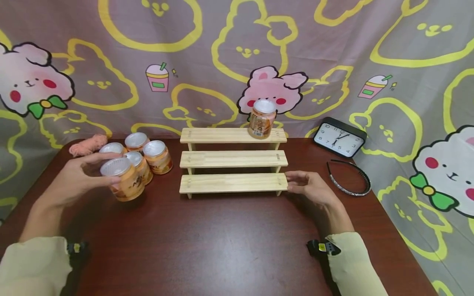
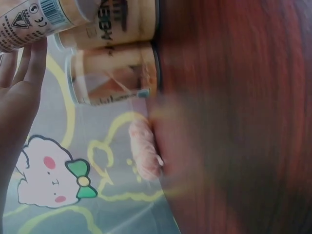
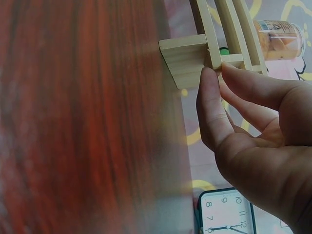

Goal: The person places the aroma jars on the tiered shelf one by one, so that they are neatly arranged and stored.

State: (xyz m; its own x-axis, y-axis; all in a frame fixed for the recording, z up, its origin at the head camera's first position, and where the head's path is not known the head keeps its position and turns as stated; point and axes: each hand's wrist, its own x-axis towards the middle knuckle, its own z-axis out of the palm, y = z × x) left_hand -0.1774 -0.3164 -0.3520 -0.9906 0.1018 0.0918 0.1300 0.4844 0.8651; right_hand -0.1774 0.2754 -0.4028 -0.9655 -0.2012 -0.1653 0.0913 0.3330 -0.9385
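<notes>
In the head view my left hand (image 1: 79, 174) grips an orange-labelled can (image 1: 127, 183) with a silvery top. It is tilted, in front of several similar cans (image 1: 158, 158) at the table's left. The left wrist view shows the held can (image 2: 44, 22) at the upper left, beside two others; fingers (image 2: 36, 61) reach under it. At the right end of a three-step wooden shelf (image 1: 233, 183), my right hand (image 1: 309, 187) pinches the lowest board's corner between thumb and forefinger, as the right wrist view shows. One can (image 1: 262, 119) stands on the top step, right of centre.
A pink skein of yarn (image 1: 89, 145) lies behind the cans at the left. On the right are a black-framed clock (image 1: 340, 137) and a glittery headband (image 1: 348, 179). A patterned cloth (image 1: 207, 65) hangs behind the dark red-brown table (image 1: 222, 246).
</notes>
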